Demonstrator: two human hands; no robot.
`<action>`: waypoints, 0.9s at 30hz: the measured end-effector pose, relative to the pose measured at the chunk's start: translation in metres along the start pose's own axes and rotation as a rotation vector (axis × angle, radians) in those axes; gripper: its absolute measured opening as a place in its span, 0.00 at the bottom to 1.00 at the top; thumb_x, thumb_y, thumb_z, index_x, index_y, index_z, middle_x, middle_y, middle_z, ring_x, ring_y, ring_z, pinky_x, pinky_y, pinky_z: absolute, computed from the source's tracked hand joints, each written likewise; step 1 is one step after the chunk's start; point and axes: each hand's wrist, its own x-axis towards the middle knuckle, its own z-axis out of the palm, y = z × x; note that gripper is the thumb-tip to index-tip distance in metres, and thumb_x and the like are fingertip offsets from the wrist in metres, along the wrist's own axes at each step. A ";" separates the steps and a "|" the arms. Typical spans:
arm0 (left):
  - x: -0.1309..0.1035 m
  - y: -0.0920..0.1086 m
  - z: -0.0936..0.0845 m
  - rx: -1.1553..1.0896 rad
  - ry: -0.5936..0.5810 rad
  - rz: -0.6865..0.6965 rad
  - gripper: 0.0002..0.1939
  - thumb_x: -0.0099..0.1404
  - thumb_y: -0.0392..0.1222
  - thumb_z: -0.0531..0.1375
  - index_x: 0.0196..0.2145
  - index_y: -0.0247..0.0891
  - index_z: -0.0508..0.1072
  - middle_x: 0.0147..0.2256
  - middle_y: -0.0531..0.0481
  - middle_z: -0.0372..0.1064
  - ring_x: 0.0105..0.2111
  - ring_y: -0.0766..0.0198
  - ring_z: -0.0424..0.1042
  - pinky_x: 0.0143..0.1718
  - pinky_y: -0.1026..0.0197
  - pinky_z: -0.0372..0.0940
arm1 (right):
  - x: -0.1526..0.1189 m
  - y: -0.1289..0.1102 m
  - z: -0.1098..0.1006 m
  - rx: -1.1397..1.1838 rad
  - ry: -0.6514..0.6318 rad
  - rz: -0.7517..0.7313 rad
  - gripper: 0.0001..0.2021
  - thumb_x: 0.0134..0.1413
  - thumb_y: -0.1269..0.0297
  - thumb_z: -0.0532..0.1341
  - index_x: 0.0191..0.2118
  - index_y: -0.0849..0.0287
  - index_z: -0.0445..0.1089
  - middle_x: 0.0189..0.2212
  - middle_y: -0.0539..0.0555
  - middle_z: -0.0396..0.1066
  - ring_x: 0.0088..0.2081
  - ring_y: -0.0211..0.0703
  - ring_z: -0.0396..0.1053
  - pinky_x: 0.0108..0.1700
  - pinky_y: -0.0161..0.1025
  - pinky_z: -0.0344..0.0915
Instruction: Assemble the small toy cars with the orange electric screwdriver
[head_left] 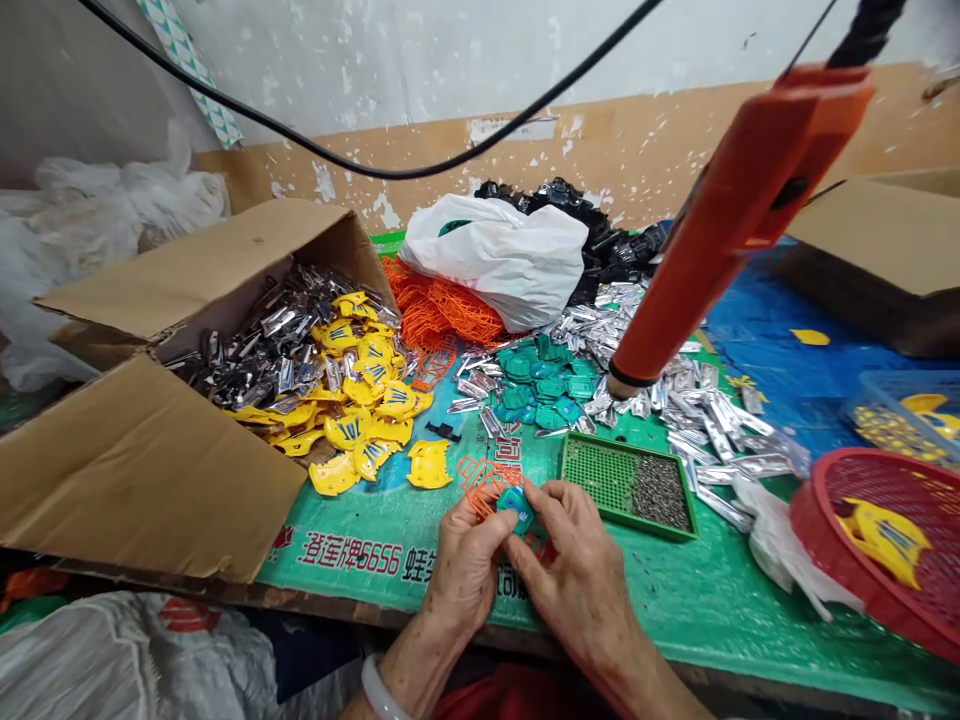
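Note:
Close together over the table's front part, my left hand and my right hand both grip a small green plastic piece with a blue marking. The left thumb presses on its face, and the right fingers pinch its edge. An orange plastic frame sticks out behind the green piece at the left fingers; how the two join is hidden. A yellow plastic shell and a small black part lie just beyond. To the right, a green tray contains many tiny metal screws.
An orange electric screwdriver hangs at right. A cardboard box spills yellow shells and shiny parts at left. Behind are green pieces, orange frames and a white bag. Silver parts and a red basket stand right.

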 end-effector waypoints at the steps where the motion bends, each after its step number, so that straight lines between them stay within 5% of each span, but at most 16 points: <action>1: 0.000 0.000 0.000 0.007 0.006 0.000 0.10 0.50 0.32 0.65 0.33 0.36 0.79 0.32 0.51 0.76 0.32 0.65 0.70 0.39 0.64 0.64 | -0.001 0.000 0.001 0.048 -0.004 0.023 0.15 0.53 0.67 0.61 0.47 0.59 0.67 0.40 0.59 0.65 0.41 0.49 0.64 0.40 0.47 0.67; 8: 0.000 0.000 -0.002 -0.003 -0.042 -0.052 0.12 0.50 0.34 0.67 0.36 0.37 0.79 0.34 0.49 0.76 0.35 0.61 0.72 0.41 0.62 0.65 | 0.000 -0.005 -0.003 0.223 -0.019 0.125 0.13 0.51 0.71 0.61 0.44 0.56 0.70 0.38 0.56 0.64 0.40 0.46 0.64 0.38 0.43 0.66; 20: 0.002 -0.003 -0.002 0.009 -0.001 -0.139 0.15 0.46 0.34 0.69 0.35 0.35 0.79 0.35 0.48 0.76 0.35 0.63 0.72 0.42 0.62 0.65 | -0.005 0.003 0.005 0.204 0.044 0.081 0.13 0.48 0.73 0.62 0.42 0.61 0.70 0.36 0.57 0.63 0.37 0.46 0.65 0.36 0.42 0.68; 27: 0.002 -0.006 -0.005 0.085 0.021 -0.129 0.11 0.47 0.33 0.67 0.32 0.36 0.78 0.31 0.50 0.76 0.31 0.65 0.70 0.38 0.63 0.65 | -0.017 0.004 0.007 0.113 0.028 0.019 0.16 0.53 0.73 0.58 0.49 0.64 0.67 0.41 0.61 0.63 0.42 0.50 0.64 0.39 0.47 0.69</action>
